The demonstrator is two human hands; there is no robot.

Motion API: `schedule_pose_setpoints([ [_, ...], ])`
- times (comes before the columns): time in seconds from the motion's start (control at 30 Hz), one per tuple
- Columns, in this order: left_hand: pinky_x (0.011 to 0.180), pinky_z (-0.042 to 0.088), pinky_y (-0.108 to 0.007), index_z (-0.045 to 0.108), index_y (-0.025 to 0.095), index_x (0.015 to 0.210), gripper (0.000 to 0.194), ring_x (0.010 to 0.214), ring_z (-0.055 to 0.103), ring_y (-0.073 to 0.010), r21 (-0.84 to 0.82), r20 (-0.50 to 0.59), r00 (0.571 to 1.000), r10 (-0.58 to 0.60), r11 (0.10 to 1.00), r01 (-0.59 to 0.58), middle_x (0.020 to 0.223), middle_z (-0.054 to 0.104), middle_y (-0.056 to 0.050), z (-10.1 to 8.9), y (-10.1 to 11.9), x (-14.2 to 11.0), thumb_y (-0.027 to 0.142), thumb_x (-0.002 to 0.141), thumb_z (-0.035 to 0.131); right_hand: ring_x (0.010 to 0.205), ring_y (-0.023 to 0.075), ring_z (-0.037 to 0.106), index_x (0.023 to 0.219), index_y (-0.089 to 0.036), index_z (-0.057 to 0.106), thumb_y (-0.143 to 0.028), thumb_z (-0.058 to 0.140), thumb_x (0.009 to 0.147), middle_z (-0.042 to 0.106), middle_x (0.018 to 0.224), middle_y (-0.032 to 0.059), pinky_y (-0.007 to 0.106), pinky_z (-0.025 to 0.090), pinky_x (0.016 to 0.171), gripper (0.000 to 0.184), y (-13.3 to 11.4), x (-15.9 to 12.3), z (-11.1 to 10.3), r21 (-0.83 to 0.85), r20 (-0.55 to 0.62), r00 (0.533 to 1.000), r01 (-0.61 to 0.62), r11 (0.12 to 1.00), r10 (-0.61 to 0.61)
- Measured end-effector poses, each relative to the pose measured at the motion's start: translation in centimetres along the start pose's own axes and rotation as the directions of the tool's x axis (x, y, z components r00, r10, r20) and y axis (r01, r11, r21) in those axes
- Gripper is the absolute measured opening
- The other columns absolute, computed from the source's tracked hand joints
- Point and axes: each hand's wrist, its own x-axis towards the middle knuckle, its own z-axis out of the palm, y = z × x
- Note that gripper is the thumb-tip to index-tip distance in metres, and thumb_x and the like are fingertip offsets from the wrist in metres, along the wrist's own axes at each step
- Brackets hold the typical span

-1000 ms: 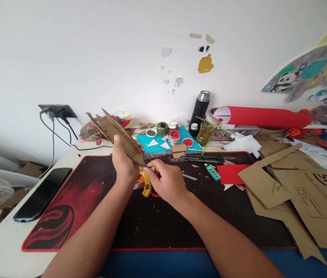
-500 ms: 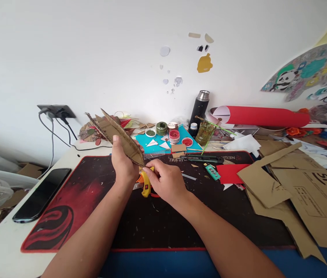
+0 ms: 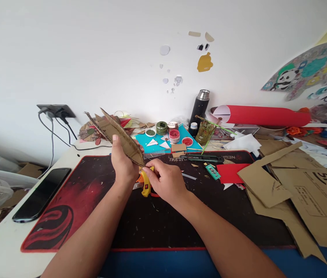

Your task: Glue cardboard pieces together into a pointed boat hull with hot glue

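Observation:
My left hand [image 3: 123,162] is wrapped round a folded cardboard piece [image 3: 120,135], its thumb lying along the near edge. The cardboard tilts up to the left and its two layers spread apart at the far end. At its lower right tip, my right hand [image 3: 166,179] pinches the cardboard between thumb and forefinger. Just below and partly behind the hands, a yellow tool with an orange part [image 3: 146,185] lies on the dark desk mat [image 3: 163,227]; the hands hide some of it, and I cannot tell its kind.
Cardboard sheets [image 3: 305,200] overlap the mat's right side, beside red paper [image 3: 231,173]. A black utility knife [image 3: 204,158] lies at the back, near paint jars [image 3: 161,128], a glass with brushes [image 3: 205,133] and a thermos [image 3: 199,106]. A phone [image 3: 42,195] lies at left.

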Motion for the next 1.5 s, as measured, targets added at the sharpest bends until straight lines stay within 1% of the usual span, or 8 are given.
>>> schedule_pose_setpoints([
  [0.4,0.054,0.048,-0.028,0.068,0.021,0.093,0.055,0.057,0.061,-0.0158,0.003,-0.012,1.0,0.005,1.0,-0.005,0.072,0.065,-0.001,-0.1,-0.11,0.13,0.077,0.092,0.068,0.06,0.0154,0.072,0.102,-0.023,0.075,-0.036,0.063,0.11,0.081,0.075,0.0004,0.027,0.04,0.06,0.019,-0.02,-0.07,-0.08,-0.006,-0.002,1.0,-0.002,1.0,0.002],
  [0.87,0.055,0.05,-0.028,0.066,0.022,0.09,0.055,0.056,0.061,-0.0155,0.004,-0.005,1.0,0.019,1.0,-0.019,0.07,0.066,0.0,-0.04,-0.07,0.09,0.077,0.092,0.069,0.06,0.0159,0.072,0.102,-0.023,0.075,-0.036,0.064,0.11,0.081,0.075,0.0007,0.028,0.041,0.061,0.018,-0.07,-0.04,-0.05,-0.012,-0.004,1.0,-0.001,1.0,0.001],
  [1.07,0.055,0.048,-0.029,0.066,0.022,0.092,0.056,0.056,0.061,-0.0159,0.007,-0.009,1.0,0.011,1.0,-0.011,0.071,0.065,0.0,0.02,-0.02,0.02,0.078,0.091,0.069,0.059,0.0154,0.071,0.103,-0.024,0.075,-0.036,0.065,0.11,0.081,0.075,0.0001,0.027,0.041,0.059,0.017,-0.07,-0.02,-0.05,-0.024,0.012,1.0,-0.009,1.0,0.009],
  [1.3,0.056,0.048,-0.029,0.066,0.022,0.091,0.055,0.057,0.061,-0.0159,0.01,-0.006,1.0,0.018,1.0,-0.018,0.071,0.065,0.0,-0.06,-0.08,0.04,0.077,0.093,0.067,0.058,0.0151,0.071,0.104,-0.024,0.076,-0.037,0.064,0.11,0.08,0.074,0.0,0.027,0.041,0.059,0.019,-0.09,-0.08,-0.06,-0.021,0.016,1.0,-0.014,1.0,0.014],
  [1.5,0.054,0.048,-0.029,0.067,0.021,0.091,0.057,0.055,0.061,-0.0159,0.002,-0.026,1.0,0.002,1.0,-0.002,0.07,0.065,0.0,-0.16,-0.2,0.21,0.078,0.091,0.069,0.06,0.0156,0.072,0.105,-0.022,0.076,-0.035,0.063,0.11,0.081,0.076,0.0009,0.027,0.041,0.061,0.019,-0.01,-0.1,-0.01,-0.006,0.004,1.0,0.01,1.0,-0.01],
])
